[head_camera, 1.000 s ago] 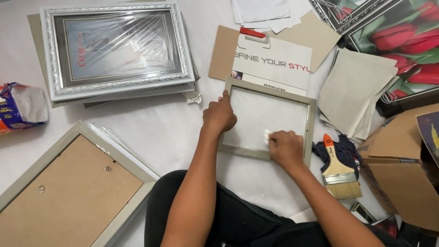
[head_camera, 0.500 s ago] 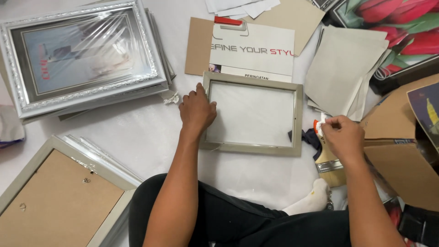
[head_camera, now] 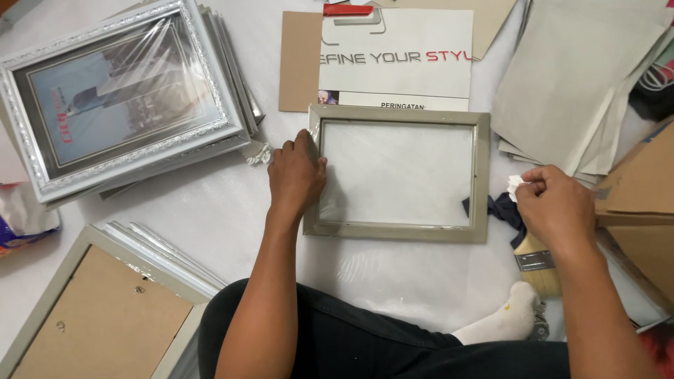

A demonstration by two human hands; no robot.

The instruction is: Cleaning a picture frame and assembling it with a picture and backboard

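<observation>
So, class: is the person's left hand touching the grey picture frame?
Touching. The head view shows the left hand resting on the grey picture frame, fingers over its left edge.

bare sheet (head_camera: 210, 210) left of grey frame (head_camera: 397, 235), paper stack (head_camera: 576, 84) crowding right

I see the left hand (head_camera: 296, 175) pressing flat on the left edge of a small grey frame (head_camera: 399, 175) lying on the white floor covering (head_camera: 210, 203). The right hand (head_camera: 554, 203) pinches a white wad (head_camera: 514, 185) just right of the frame, above a paintbrush (head_camera: 539, 270). A silver frame stack (head_camera: 126, 98) lies upper left.
</observation>
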